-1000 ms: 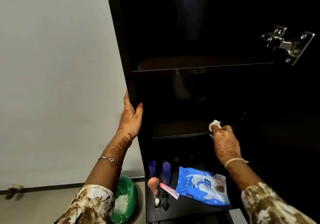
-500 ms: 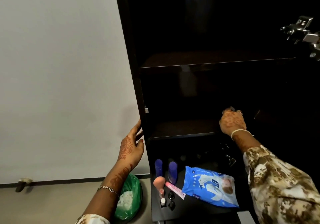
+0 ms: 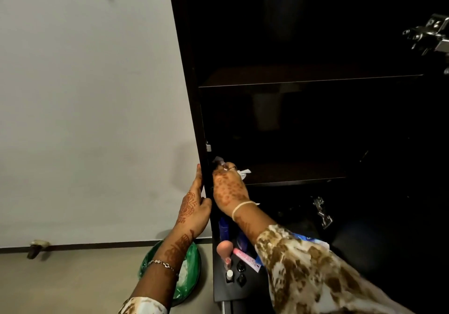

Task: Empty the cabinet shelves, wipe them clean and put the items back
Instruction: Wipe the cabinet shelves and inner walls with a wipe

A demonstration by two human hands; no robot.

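Shifts the right hand (image 3: 228,188) from the 3 o'clock end of the lower shelf (image 3: 291,172) to its 9 o'clock corner — fingers curled round a white wipe (image 3: 243,172), pressed on the board. Wraps the left hand (image 3: 194,207) round the side edge of the cabinet (image 3: 190,95). Leaves toiletries (image 3: 246,258) at 6 o'clock, below.

The pale wall (image 3: 85,95) is lit evenly and softly, while the cabinet (image 3: 189,95) interior is left nearly black and little detail can be made out there. A soft shadow is thrown on the wall just above the left hand (image 3: 194,207). Glints are caught on the metal hinge (image 3: 430,34). The wipe (image 3: 243,171) is slightly blurred, and straight edges are bowed by the wide lens.
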